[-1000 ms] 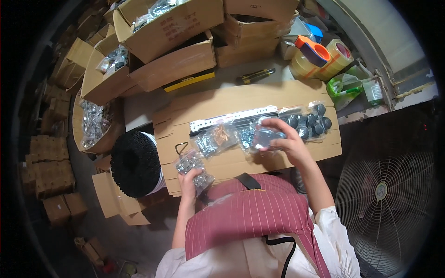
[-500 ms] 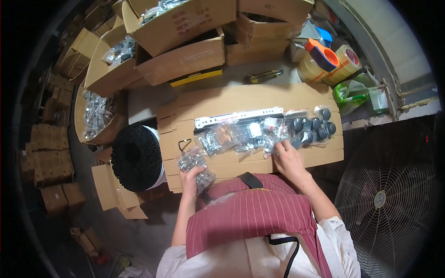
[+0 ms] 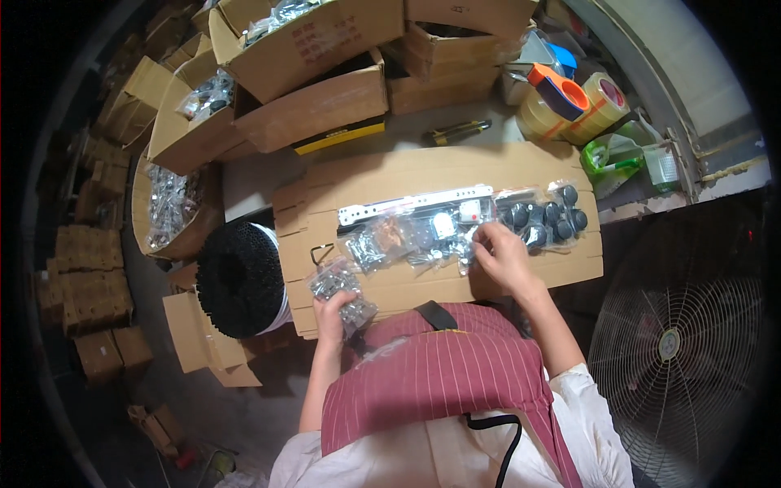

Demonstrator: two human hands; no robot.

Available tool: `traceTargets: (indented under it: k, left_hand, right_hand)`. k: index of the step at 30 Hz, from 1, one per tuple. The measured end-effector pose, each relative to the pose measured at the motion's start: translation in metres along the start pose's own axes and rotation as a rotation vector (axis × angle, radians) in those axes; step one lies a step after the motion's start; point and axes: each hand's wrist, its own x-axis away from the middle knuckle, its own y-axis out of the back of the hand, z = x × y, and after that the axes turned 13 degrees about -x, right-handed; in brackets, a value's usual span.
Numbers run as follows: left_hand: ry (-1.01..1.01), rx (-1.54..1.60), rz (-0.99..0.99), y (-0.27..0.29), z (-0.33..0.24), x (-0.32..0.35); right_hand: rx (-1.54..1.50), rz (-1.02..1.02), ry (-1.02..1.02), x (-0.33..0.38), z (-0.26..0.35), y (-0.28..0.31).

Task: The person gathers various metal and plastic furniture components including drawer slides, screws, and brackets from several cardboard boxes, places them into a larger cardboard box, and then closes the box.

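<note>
My left hand (image 3: 330, 317) is closed around a clear plastic bag of small metal parts (image 3: 332, 283) at the near left of a flat cardboard sheet (image 3: 313, 195). Over the row of packets my right hand (image 3: 503, 256) has its fingers drawn together at a small clear packet (image 3: 468, 256); what they pinch is hidden. Left of that hand lie bags of screws (image 3: 373, 248) and a bag of copper-coloured pieces (image 3: 394, 233). To its right is a bag of black caster wheels (image 3: 547, 221). Behind the packets runs a white slotted rail (image 3: 415, 203). A bent hex key (image 3: 320, 254) rests above the left bag.
Open cardboard boxes (image 3: 309, 106) of bagged parts stand at the back and left. A yellow-black utility knife (image 3: 458, 132), tape rolls (image 3: 598, 106) and an orange tape dispenser (image 3: 561, 89) lie behind. A black bristly roll (image 3: 240, 281) is at left, a large fan (image 3: 671, 350) at right.
My right hand has shifted slightly up and to the left among the packets, its fingers still drawn together. My left hand keeps its hold on the bag of metal parts. The view has shifted a little.
</note>
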Motion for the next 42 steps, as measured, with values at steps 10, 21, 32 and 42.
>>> traceTargets:
  k: [10,21,32,42]
  left_hand:
    - [-0.015,0.029,0.022,0.0,-0.002,0.004]
    - [-0.017,-0.002,-0.048,-0.003,0.002,0.003]
    - [-0.053,0.026,-0.038,-0.008,-0.012,0.009]
    - [-0.054,0.016,-0.015,-0.002,0.001,0.004]
  right_hand:
    - [0.164,0.302,0.373,-0.053,0.009,-0.013]
    - [-0.356,0.071,0.192,-0.027,0.031,0.002]
    - [-1.135,0.071,-0.124,-0.004,0.047,0.001]
    - [-1.089,0.069,-0.438,-0.03,0.05,0.001]
